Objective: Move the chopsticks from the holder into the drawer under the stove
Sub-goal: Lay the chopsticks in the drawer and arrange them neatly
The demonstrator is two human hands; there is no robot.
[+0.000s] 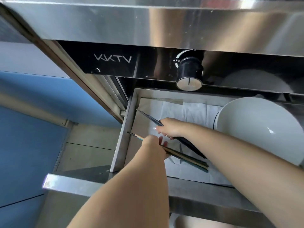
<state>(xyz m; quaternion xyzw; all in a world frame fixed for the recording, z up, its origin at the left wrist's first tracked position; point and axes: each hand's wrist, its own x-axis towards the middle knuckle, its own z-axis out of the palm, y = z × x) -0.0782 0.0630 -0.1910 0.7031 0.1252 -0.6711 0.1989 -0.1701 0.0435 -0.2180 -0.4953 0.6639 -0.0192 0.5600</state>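
The metal drawer (120, 142) under the stove stands pulled out, lined with white paper. Inside it, my right hand (169, 127) grips a bundle of dark chopsticks (148, 116) whose tips point toward the drawer's left wall. My left hand (153, 142) holds a second bundle, brown chopsticks (185, 157) with dark and pale tips (134, 135), low over the paper lining. Both bundles lie slanted, side by side. The holder is not in view.
A large white bowl (256, 129) fills the drawer's right side. Above is the stove's black front panel with a round knob (189, 74). The drawer's steel front rail (79, 183) runs across below my arms. A blue wall is at left.
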